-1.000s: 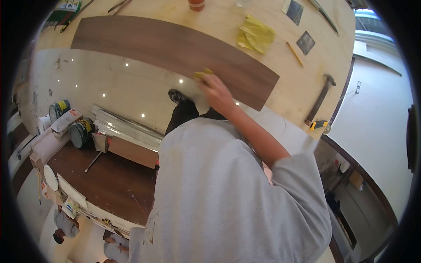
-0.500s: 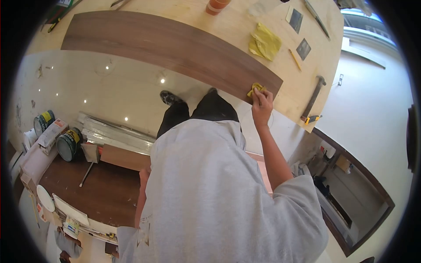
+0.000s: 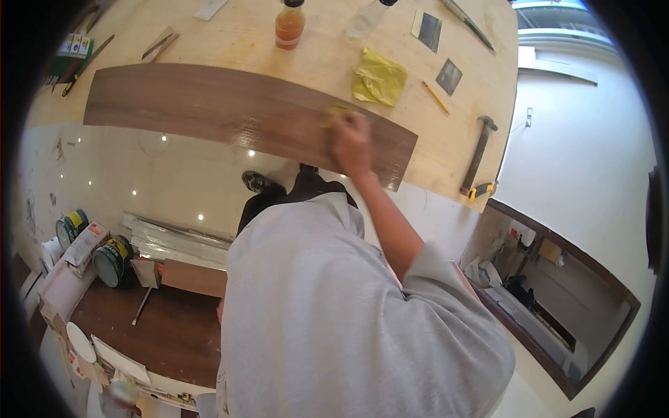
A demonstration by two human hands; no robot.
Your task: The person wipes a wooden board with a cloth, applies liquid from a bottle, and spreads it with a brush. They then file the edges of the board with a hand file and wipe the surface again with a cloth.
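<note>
A long brown wood-grain board [image 3: 209, 97] lies along the near edge of the pale plywood table. My right hand [image 3: 352, 141], slightly blurred, is closed on a small yellow cloth [image 3: 339, 111] and presses it to the board right of the middle. Around the hand the board's surface has a wet-looking shine. A larger folded yellow cloth [image 3: 378, 78] rests just beyond the board. Of my left hand [image 3: 221, 311] only a sliver shows beside the grey shirt, low at my left side; its fingers are hidden.
Beyond the board stand a bottle of orange liquid [image 3: 289, 26] and a clear bottle [image 3: 368, 19]. Sandpaper pieces [image 3: 449, 76], a pencil [image 3: 436, 97], a hammer [image 3: 479, 155] and a yellow-black cutter [image 3: 482, 191] lie to the right. Paint cans [image 3: 111, 261] stand on the floor at left.
My right hand has slid the yellow cloth leftward along the board from near its right end. The view has shifted, showing more of the table's far side. The left hand is now more hidden.
</note>
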